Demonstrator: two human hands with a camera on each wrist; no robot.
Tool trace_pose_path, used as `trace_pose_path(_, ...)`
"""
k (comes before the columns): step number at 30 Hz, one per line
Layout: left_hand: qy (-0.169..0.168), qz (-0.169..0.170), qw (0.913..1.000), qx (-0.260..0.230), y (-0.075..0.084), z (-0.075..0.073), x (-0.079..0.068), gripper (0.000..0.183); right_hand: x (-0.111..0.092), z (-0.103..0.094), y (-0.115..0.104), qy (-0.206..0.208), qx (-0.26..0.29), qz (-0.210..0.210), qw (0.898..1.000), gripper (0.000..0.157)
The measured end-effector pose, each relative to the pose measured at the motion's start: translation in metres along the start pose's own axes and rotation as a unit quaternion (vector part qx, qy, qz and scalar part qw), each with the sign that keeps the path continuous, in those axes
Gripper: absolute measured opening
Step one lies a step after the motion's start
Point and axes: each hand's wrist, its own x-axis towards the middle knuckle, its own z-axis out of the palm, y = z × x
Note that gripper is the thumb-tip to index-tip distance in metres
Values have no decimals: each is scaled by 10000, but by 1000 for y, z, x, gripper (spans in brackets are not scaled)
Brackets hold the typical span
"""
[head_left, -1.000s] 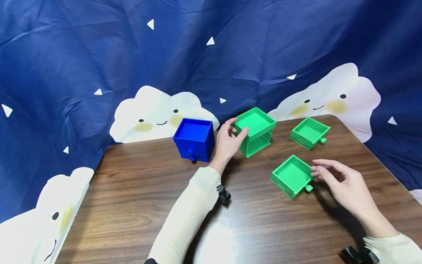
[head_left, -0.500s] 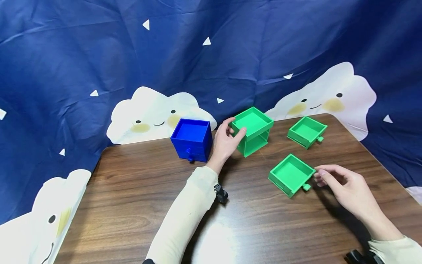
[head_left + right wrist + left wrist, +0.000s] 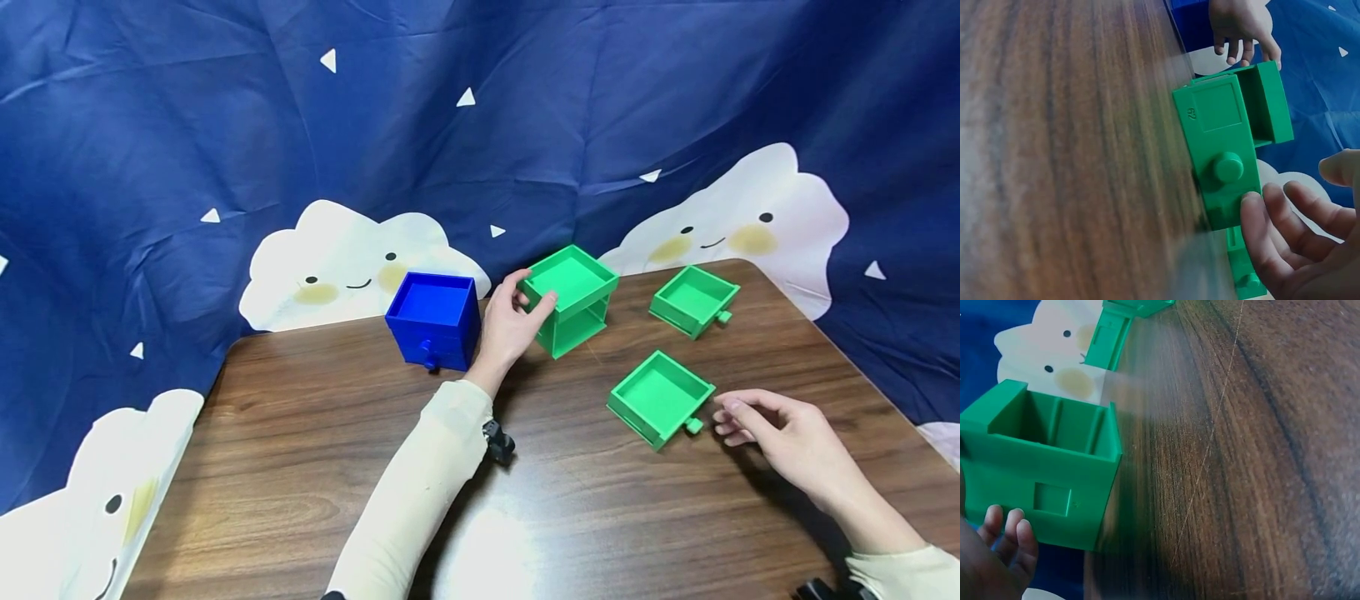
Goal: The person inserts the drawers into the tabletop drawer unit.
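Note:
My left hand [image 3: 512, 323] holds the left side of a green drawer cabinet [image 3: 572, 279], thumb at the front top edge and index finger toward the back corner. The cabinet has a tray-like top and an open front bay. In the left wrist view, the other fingers [image 3: 1027, 540] lie along its side wall. Nearer to me lies a green drawer [image 3: 660, 398] with a round knob [image 3: 1229, 167]. My right hand [image 3: 787, 437] hovers just right of that drawer, fingers loosely bent and holding nothing. Behind it, a second green drawer [image 3: 693, 300] rests on the table, knob facing right.
A blue drawer cabinet [image 3: 433, 321] with knobs on its front stands left of my left hand. The wooden table [image 3: 315, 475] ends at the back against a blue curtain [image 3: 420, 108] printed with white clouds. My left forearm [image 3: 420, 483] crosses the table's middle.
My right hand has drawn back a little, down and to the right, from the near drawer's knob side. The left hand keeps its hold on the green cabinet. The head view has shifted slightly.

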Motion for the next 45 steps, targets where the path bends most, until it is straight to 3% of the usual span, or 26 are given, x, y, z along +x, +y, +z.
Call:
trace_pose_path(5, -21, -11, 10000, 13, 0, 0, 0, 56, -2, 0, 5, -427, 343, 567, 9969, 30)
trace_pose_path(9, -46, -12, 10000, 16, 1, -1, 0, 56, -1, 0, 8, -787, 786, 1015, 9886, 30)
trace_pose_path(19, -109, 3, 9999, -72, 0, -2, 0, 56, 4, -2, 17, -1820, 1692, 1917, 9495, 36)
trace_pose_path(24, -115, 16, 9999, -97, 0, -2, 0, 57, 9, 0, 19, -2040, 1889, 2267, 9334, 32)
trace_pose_path(31, -128, -2, 9999, -71, 0, -2, 1, 57, 16, 6, 18, -2127, 1737, 2478, 9291, 28)
trace_pose_path(36, -119, -2, 9999, -67, 1, -2, 1, 57, 19, 10, 19, -2200, 1688, 2329, 9321, 26)
trace_pose_path(40, -114, -7, 9999, -73, 1, -2, 1, 57, 19, 11, 19, -2250, 1823, 2222, 9310, 26)
trace_pose_path(45, -111, -48, 9999, -51, 1, -1, 1, 57, 17, 14, 18, -2007, 2205, 2433, 9230, 30)
